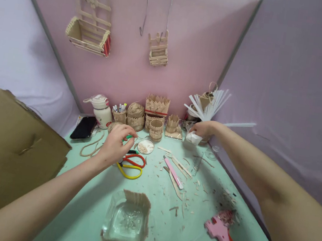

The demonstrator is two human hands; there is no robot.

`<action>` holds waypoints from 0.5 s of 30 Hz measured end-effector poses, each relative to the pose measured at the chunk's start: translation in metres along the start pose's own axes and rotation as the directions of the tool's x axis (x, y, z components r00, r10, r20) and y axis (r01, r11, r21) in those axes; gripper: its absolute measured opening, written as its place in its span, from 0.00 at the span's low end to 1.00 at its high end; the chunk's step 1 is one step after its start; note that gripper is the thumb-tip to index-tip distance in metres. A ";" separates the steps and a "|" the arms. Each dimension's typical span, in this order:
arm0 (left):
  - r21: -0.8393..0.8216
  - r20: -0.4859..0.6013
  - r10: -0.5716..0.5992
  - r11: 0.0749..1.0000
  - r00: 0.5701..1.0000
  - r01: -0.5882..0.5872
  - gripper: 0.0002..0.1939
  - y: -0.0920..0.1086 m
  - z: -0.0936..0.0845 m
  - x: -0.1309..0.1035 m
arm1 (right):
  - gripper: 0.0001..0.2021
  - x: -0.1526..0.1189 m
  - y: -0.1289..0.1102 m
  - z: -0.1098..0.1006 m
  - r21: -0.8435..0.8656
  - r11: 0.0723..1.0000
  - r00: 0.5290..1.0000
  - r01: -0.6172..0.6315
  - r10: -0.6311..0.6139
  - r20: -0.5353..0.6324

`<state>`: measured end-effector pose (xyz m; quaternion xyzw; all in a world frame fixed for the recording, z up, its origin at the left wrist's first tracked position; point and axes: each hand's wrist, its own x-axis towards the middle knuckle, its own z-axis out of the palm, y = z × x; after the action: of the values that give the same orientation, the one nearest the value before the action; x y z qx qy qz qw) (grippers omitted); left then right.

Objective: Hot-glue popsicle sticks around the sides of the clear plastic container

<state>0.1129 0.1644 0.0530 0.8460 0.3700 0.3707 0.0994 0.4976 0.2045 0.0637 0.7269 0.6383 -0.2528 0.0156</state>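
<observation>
My left hand (pixel 118 141) hovers over the table left of centre, its fingers closed around a small green item (pixel 129 136). Just below it lie scissors with red and yellow handles (pixel 130 172). Out at the back right, my right hand (pixel 202 129) reaches to a white crumpled wrapping (pixel 193 138) at the foot of a bundle of white sticks (pixel 208 107); its fingertips are partly hidden. A square glass bowl (pixel 127 219), with wooden pieces along some sides, stands near the front edge.
A pink cutter (pixel 173 172), wood strips and scraps lie mid-table. At the front right is a pink tool (pixel 224 237). Along the back stand a white bottle (pixel 102 111), a twine ball (pixel 136 111) and wooden cups (pixel 156 130). Cardboard (pixel 10 160) fills the left; a phone (pixel 83 127) lies beside it.
</observation>
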 end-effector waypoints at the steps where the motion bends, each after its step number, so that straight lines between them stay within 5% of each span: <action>1: -0.011 0.003 -0.007 1.000 1.000 0.007 0.08 -0.002 -0.001 -0.002 | 0.11 0.001 -0.002 0.000 -0.014 1.000 1.000 -0.012 0.012 0.017; 7: -0.065 0.009 -0.046 0.997 0.999 0.046 0.08 -0.001 -0.008 -0.008 | 0.05 0.003 -0.009 -0.001 -0.061 0.997 0.997 -0.052 0.049 -0.054; 15: -0.167 -0.007 -0.107 0.980 0.994 0.105 0.09 0.001 -0.022 -0.026 | 0.06 -0.022 0.008 -0.017 0.121 0.993 0.915 -0.005 0.054 -0.399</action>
<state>0.0865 0.1428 0.0550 0.8109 0.3832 0.4012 0.1863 0.5095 0.1883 0.0847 0.7725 0.6009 -0.1349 -0.1548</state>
